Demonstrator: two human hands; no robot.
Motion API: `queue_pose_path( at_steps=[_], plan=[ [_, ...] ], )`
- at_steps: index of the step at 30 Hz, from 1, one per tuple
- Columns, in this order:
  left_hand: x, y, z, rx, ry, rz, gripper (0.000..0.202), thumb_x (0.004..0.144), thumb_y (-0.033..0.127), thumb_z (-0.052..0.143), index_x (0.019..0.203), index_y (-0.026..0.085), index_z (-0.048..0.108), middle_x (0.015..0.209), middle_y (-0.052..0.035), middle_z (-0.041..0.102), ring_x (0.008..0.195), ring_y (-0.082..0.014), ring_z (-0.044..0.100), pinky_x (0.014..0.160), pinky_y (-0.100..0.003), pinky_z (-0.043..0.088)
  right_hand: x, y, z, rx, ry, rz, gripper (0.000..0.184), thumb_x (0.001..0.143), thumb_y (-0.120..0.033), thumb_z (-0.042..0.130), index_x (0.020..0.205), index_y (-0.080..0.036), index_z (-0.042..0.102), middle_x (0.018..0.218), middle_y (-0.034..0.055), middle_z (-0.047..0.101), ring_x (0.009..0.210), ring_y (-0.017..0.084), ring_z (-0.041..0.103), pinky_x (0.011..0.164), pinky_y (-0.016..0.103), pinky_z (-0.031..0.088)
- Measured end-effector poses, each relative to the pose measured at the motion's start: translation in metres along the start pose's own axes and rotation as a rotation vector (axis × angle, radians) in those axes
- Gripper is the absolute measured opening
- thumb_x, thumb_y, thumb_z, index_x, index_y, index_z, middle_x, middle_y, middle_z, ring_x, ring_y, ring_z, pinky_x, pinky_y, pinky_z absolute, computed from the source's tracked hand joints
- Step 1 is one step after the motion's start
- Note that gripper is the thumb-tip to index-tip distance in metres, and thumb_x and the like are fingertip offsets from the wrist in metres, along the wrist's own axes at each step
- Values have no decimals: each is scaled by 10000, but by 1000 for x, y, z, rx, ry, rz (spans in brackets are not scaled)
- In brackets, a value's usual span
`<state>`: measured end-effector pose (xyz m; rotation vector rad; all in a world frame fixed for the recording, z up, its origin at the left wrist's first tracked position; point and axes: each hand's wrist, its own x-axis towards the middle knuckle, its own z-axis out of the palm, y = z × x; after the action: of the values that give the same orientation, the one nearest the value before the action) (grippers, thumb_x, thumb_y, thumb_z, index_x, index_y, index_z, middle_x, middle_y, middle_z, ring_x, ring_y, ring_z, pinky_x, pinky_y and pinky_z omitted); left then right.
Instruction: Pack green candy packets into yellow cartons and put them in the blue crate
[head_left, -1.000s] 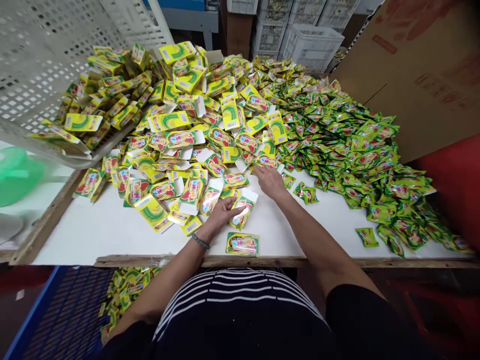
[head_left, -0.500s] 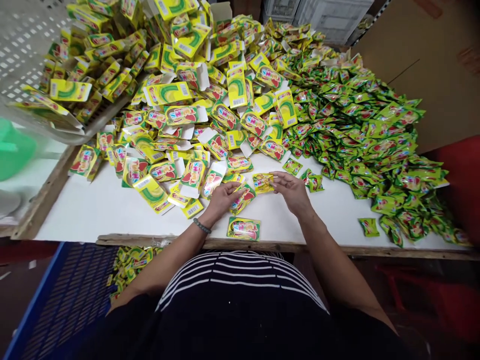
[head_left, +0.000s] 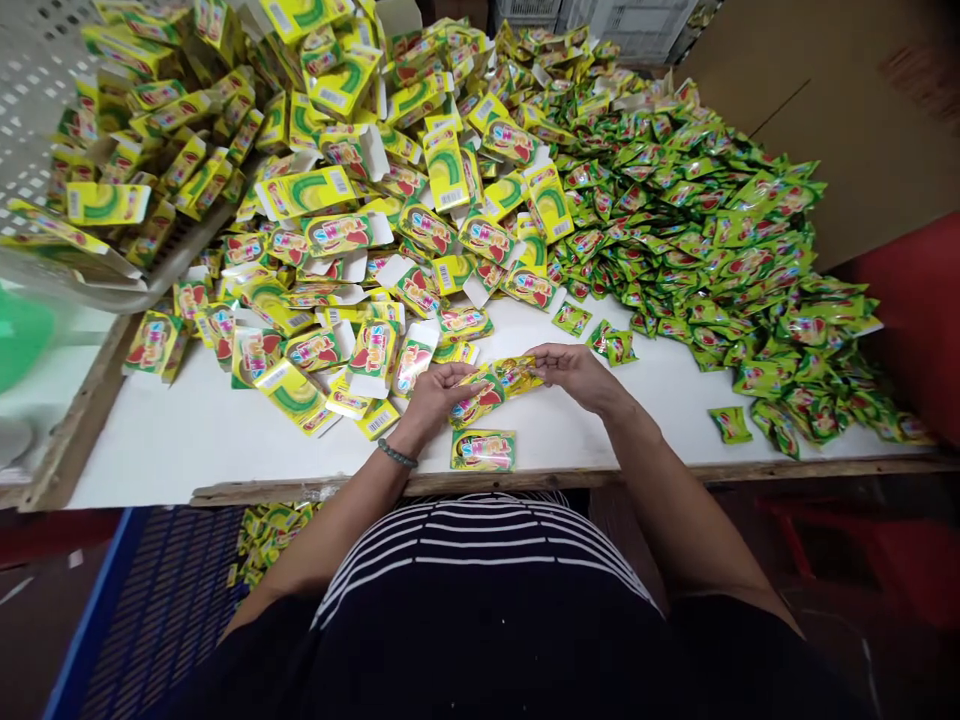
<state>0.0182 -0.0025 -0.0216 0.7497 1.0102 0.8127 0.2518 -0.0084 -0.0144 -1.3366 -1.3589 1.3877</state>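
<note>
My left hand (head_left: 437, 393) grips a small yellow carton (head_left: 475, 401) with a red and green print, just above the white table (head_left: 187, 445). My right hand (head_left: 574, 373) pinches a yellow-green sachet (head_left: 519, 373) whose end meets the carton's open end. A closed carton (head_left: 483, 450) lies flat at the table's near edge below my hands. A heap of open yellow cartons (head_left: 337, 230) spreads to the left and behind. A large pile of green sachets (head_left: 697, 250) covers the right half.
A white perforated crate (head_left: 45, 150) lies tipped at the far left, spilling cartons. A blue crate (head_left: 150, 610) stands on the floor at the lower left with cartons (head_left: 270, 530) in it. Brown cardboard (head_left: 847, 120) rises at the right; a red seat (head_left: 915, 330) is beside it.
My right hand reached to the pile's edge, took a sachet and brought it back to the carton in my left hand. The view has tilted down slightly.
</note>
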Motion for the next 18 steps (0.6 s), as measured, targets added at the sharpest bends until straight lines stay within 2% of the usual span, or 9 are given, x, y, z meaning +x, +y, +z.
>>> queue_pose_path(
  at_steps=[3, 7, 9, 15, 18],
  plan=[
    [0, 2, 2, 21, -21, -6, 484, 440, 299, 923, 827, 138, 681, 731, 0, 734, 647, -121, 676, 650, -245, 534, 2, -2, 4, -117, -25, -18, 241, 711, -320, 650, 891, -186, 738, 695, -3, 620, 589, 111, 491, 562, 268, 412],
    [0, 4, 4, 7, 4, -3, 480, 438, 289, 923, 815, 142, 665, 710, 10, 724, 624, -112, 664, 635, -234, 526, 2, -10, 15, -258, 91, -48, 253, 767, -259, 569, 926, -191, 753, 722, 11, 666, 595, 128, 534, 580, 272, 423],
    [0, 3, 3, 13, 19, 11, 482, 434, 295, 923, 812, 142, 666, 703, 10, 720, 610, -110, 654, 620, -232, 519, 0, -14, 18, -341, 107, -47, 263, 771, -217, 553, 928, -195, 764, 706, 12, 681, 613, 141, 565, 604, 275, 435],
    [0, 1, 3, 125, 38, 104, 461, 499, 348, 897, 848, 145, 675, 713, 1, 713, 614, -112, 636, 614, -238, 490, -1, -24, 11, -520, 69, 13, 359, 777, -113, 503, 988, -206, 778, 700, 11, 707, 585, 151, 603, 637, 287, 462],
    [-1, 2, 3, 250, 34, 162, 437, 530, 365, 882, 854, 149, 683, 779, -22, 732, 683, -139, 653, 651, -254, 493, 3, -27, 6, -612, 11, -20, 373, 751, -69, 500, 942, -214, 785, 771, 27, 737, 690, 182, 642, 676, 300, 472]
  ],
)
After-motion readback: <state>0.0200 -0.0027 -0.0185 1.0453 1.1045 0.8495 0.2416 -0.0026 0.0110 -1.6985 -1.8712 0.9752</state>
